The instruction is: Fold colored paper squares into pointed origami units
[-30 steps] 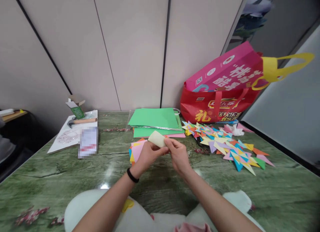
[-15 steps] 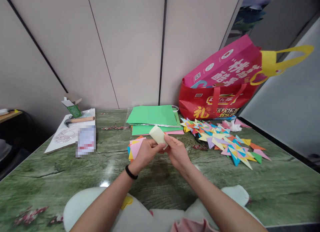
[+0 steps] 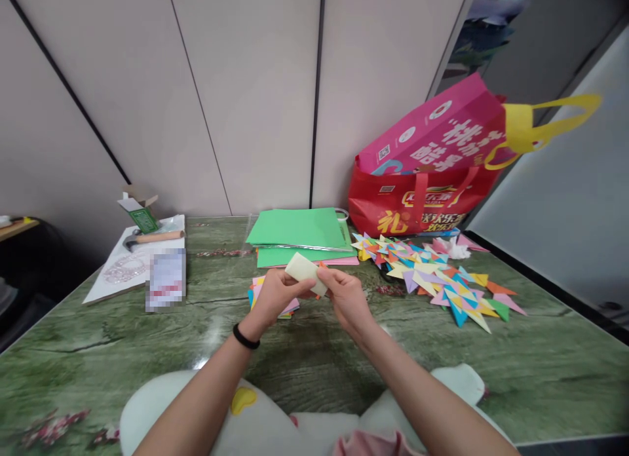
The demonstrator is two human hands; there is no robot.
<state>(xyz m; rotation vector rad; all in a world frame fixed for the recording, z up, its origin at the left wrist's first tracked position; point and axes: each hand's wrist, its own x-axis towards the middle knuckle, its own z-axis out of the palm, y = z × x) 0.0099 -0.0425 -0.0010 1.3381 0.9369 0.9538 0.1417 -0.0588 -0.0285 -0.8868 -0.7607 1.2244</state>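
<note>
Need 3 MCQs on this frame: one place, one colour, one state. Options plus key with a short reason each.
1. Where does the hammer lie?
A. on the white sheet at the table's far left
B. on the green paper stack
C. inside the red bag

2. What colour is the folded paper held in the hands?
A. blue
B. pale yellow
C. black

3. How is the folded paper held?
A. flat on the table, untouched
B. by the left hand alone
C. off the table, pinched by both hands

Key: 1 A, its wooden handle rests on the white sheet. 2 B, it is pale cream-yellow. 3 C, left hand and right hand both grip it above the table.
</note>
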